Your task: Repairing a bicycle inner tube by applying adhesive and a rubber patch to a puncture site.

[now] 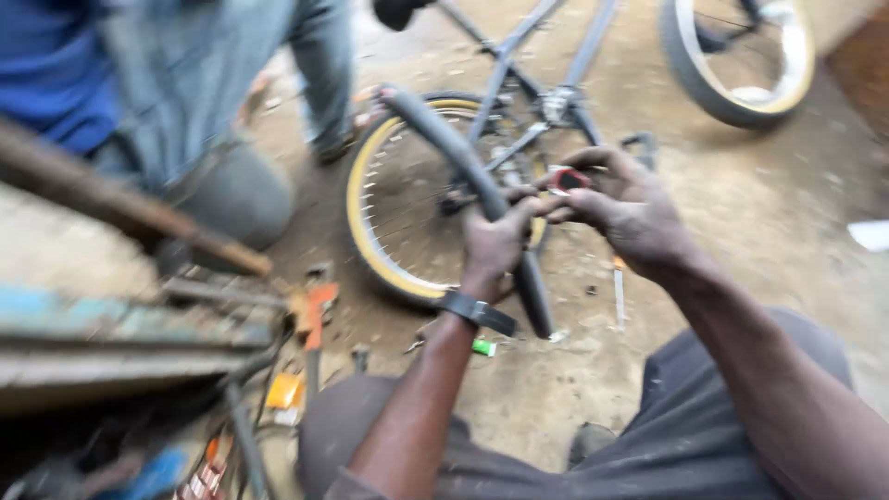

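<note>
You are gripping the black rubber inner tube (468, 176) in your closed left hand (495, 243), raised above the dirt floor (741, 204). Your right hand (619, 206) is pinching a small red-and-white piece (569, 180) against it; the blur hides whether it is stuck on. The yellow-rimmed bicycle wheel (398, 199) is lying behind, tube not yet refitted.

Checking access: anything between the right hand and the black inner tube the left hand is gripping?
Nothing visible. The left hand grips the black inner tube; the right hand is right beside it, fingertips meeting, pinching a small red piece.
</note>
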